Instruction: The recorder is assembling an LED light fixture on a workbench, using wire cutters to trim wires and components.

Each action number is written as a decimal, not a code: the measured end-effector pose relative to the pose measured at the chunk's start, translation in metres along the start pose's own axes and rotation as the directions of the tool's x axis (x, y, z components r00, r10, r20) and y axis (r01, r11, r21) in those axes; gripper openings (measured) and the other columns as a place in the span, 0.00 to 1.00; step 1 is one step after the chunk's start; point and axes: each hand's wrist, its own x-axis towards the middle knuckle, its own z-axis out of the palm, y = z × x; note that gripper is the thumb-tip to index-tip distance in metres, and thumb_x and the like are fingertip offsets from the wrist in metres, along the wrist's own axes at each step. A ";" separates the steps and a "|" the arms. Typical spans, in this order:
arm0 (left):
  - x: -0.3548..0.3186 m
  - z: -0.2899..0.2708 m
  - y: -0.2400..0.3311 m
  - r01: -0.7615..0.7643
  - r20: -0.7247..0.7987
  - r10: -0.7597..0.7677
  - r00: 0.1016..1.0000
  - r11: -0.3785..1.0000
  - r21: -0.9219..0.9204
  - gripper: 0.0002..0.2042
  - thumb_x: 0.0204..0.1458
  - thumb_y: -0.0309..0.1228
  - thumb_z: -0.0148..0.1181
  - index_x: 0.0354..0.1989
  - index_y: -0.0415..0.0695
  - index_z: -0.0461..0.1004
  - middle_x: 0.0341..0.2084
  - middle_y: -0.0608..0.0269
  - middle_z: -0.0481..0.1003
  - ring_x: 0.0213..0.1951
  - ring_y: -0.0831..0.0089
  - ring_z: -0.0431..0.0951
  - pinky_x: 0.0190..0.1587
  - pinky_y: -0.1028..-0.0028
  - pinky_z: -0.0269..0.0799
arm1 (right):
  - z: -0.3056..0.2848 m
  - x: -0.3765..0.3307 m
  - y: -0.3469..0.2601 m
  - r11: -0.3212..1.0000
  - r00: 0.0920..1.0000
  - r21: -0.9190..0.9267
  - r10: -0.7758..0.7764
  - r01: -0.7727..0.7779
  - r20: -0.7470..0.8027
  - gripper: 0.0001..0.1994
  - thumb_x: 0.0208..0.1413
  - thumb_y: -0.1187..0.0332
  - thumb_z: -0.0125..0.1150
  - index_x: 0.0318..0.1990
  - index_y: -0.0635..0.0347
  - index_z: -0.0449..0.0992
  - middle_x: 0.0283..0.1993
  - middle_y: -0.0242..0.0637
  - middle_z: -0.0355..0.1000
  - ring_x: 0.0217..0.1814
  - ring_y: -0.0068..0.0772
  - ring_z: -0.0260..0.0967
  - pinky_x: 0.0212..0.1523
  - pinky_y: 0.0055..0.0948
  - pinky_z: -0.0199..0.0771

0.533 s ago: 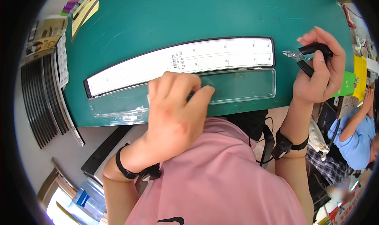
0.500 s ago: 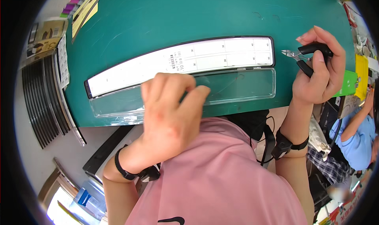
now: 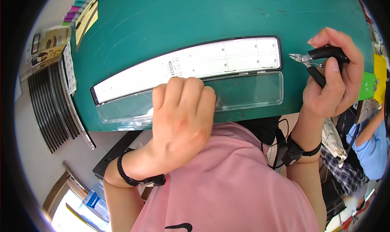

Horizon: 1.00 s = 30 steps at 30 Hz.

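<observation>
A long narrow case lies open on the green mat [image 3: 170, 24]: its black-rimmed tray with a white printed insert [image 3: 195, 65] is at the back, its clear lid [image 3: 248, 90] folded toward me. My left hand [image 3: 180, 118] rests knuckles-up on the middle of the clear lid, fingers curled down; what is under them is hidden. My right hand [image 3: 333, 77] is off the case's right end, holding small black-handled cutting pliers [image 3: 315, 59] whose metal jaws point left at the tray's end.
A stack of dark ribbed strips [image 3: 50, 106] lies left of the mat, with paper labels [image 3: 44, 49] and coloured tabs [image 3: 83, 12] above. Another person in blue [image 3: 371, 138] sits at the right edge. A green object [image 3: 367, 85] lies beside my right hand.
My left hand has slid slightly toward me and to the left along the clear lid. My right hand with the pliers has barely moved.
</observation>
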 end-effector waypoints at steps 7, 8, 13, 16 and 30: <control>-0.006 0.007 -0.016 -0.061 -0.257 0.000 0.967 0.971 -0.230 0.16 0.43 0.09 0.65 0.39 0.41 0.76 0.34 0.59 0.78 0.35 0.62 0.75 0.41 0.65 0.63 | 0.000 0.001 -0.001 1.000 1.000 -0.016 0.005 -0.005 0.011 0.23 0.58 0.72 0.47 0.56 0.82 0.72 0.42 0.60 0.75 0.43 0.43 0.74 0.49 0.38 0.77; -0.006 0.006 -0.018 -0.082 -0.266 0.016 0.964 0.967 -0.241 0.16 0.44 0.08 0.66 0.39 0.41 0.76 0.33 0.60 0.79 0.33 0.63 0.75 0.40 0.66 0.63 | -0.001 0.001 0.000 1.000 1.000 -0.013 0.004 -0.004 0.012 0.23 0.58 0.72 0.47 0.56 0.82 0.72 0.42 0.60 0.75 0.43 0.43 0.74 0.49 0.38 0.77; -0.003 0.010 -0.025 -0.125 -0.419 0.035 0.907 0.974 -0.188 0.18 0.39 0.13 0.67 0.42 0.38 0.79 0.26 0.65 0.75 0.30 0.66 0.73 0.36 0.67 0.61 | -0.001 0.001 0.002 1.000 1.000 -0.005 0.013 -0.013 0.002 0.23 0.58 0.73 0.46 0.56 0.83 0.72 0.42 0.60 0.75 0.43 0.44 0.74 0.49 0.39 0.77; 0.001 0.008 -0.026 -0.117 -0.474 0.018 0.881 0.977 -0.180 0.18 0.41 0.13 0.70 0.43 0.37 0.80 0.24 0.67 0.73 0.29 0.67 0.73 0.35 0.68 0.60 | 0.004 0.001 0.009 0.991 0.996 0.132 -0.010 0.022 -0.086 0.21 0.55 0.74 0.50 0.54 0.77 0.77 0.42 0.48 0.78 0.42 0.28 0.72 0.46 0.27 0.72; 0.017 -0.009 -0.034 -0.115 -0.345 -0.003 0.938 0.940 -0.320 0.16 0.44 0.10 0.72 0.42 0.38 0.81 0.30 0.62 0.81 0.31 0.67 0.75 0.38 0.69 0.67 | 0.040 0.004 -0.039 0.855 0.922 0.408 0.182 -0.320 0.342 0.23 0.70 0.49 0.55 0.51 0.63 0.64 0.43 0.51 0.69 0.37 0.29 0.65 0.40 0.26 0.70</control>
